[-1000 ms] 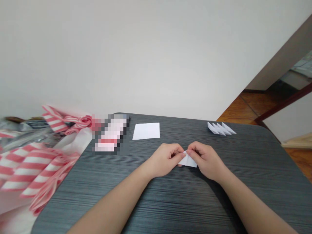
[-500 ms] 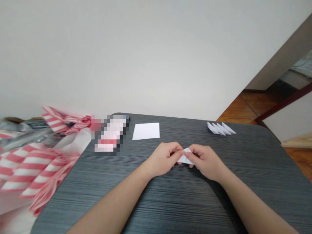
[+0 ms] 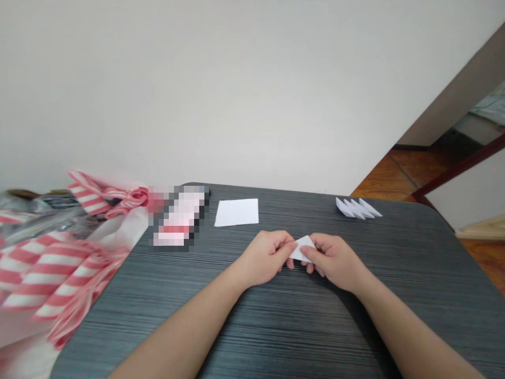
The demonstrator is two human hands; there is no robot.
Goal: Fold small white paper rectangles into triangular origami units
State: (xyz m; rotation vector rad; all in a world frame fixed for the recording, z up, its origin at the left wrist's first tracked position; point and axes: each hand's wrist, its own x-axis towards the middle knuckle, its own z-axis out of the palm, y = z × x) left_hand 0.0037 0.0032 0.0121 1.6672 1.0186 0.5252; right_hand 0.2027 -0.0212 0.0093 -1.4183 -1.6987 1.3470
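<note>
Between my two hands is a small piece of folded white paper (image 3: 302,244), held just over the dark table. My left hand (image 3: 267,258) pinches its left corner between thumb and fingers. On the other side, my right hand (image 3: 335,260) grips it with the thumb lying across its face. Part of the paper is hidden behind the fingers. Beyond my left hand lies a stack of white paper sheets (image 3: 236,212). Several folded white paper pieces (image 3: 358,208) sit in an overlapping row at the back right.
The dark wood-grain table (image 3: 284,326) has a pale wall (image 3: 252,95) behind it. A blurred-out, phone-like object (image 3: 181,216) lies at the back left. Red-and-white striped cloth or bags (image 3: 55,263) are heaped beyond the left edge. Wooden flooring (image 3: 379,176) shows at right.
The folded paper has turned a little between my fingers and now shows a smoother, plainer face. My right fingers have shifted beneath it. Both arms stay almost in place.
</note>
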